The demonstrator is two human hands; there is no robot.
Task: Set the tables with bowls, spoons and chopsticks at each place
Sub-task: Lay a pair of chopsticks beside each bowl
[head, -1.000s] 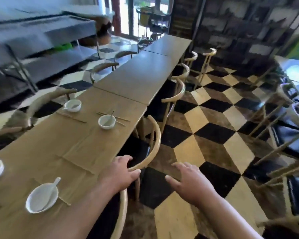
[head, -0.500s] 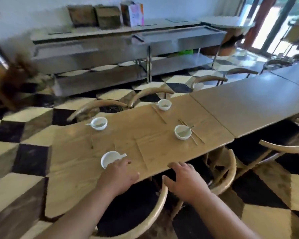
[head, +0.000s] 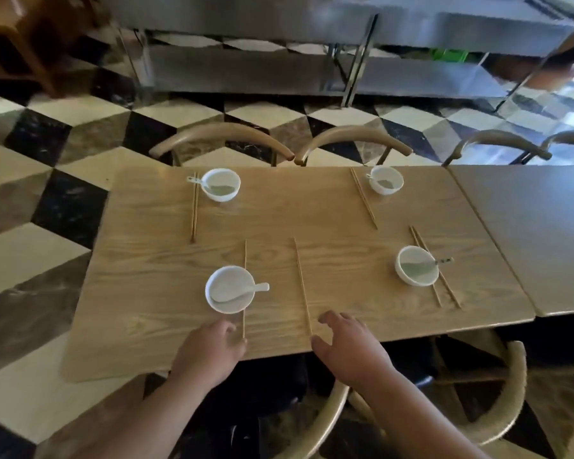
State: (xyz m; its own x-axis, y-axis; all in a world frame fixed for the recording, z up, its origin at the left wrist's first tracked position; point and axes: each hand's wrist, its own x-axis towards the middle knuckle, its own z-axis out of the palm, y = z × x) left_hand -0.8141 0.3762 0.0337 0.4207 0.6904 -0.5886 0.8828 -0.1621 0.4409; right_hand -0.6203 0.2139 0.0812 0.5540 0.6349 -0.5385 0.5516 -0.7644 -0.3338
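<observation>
A light wooden table [head: 312,213] carries several white bowls, each with a white spoon in it. The near-left bowl [head: 230,289] has one chopstick [head: 244,286] passing under its right side and another chopstick [head: 303,286] lying apart to the right. My left hand [head: 209,352] hovers at the table's near edge, fingertips by the lower end of the left chopstick. My right hand [head: 352,346] is spread beside the lower end of the right chopstick. Neither hand holds anything. The near-right bowl [head: 416,266], far-left bowl [head: 220,184] and far-right bowl [head: 386,179] each have a chopstick pair alongside.
A darker table [head: 537,233] abuts on the right. Curved wooden chairs [head: 222,137] stand along the far side, and chair backs [head: 511,392] sit below my arms. Steel shelving [head: 312,71] runs along the back over a checkered floor.
My view has swung left and down from the long row of tables onto this one. Both hands have come forward to the near edge by the two separated chopsticks.
</observation>
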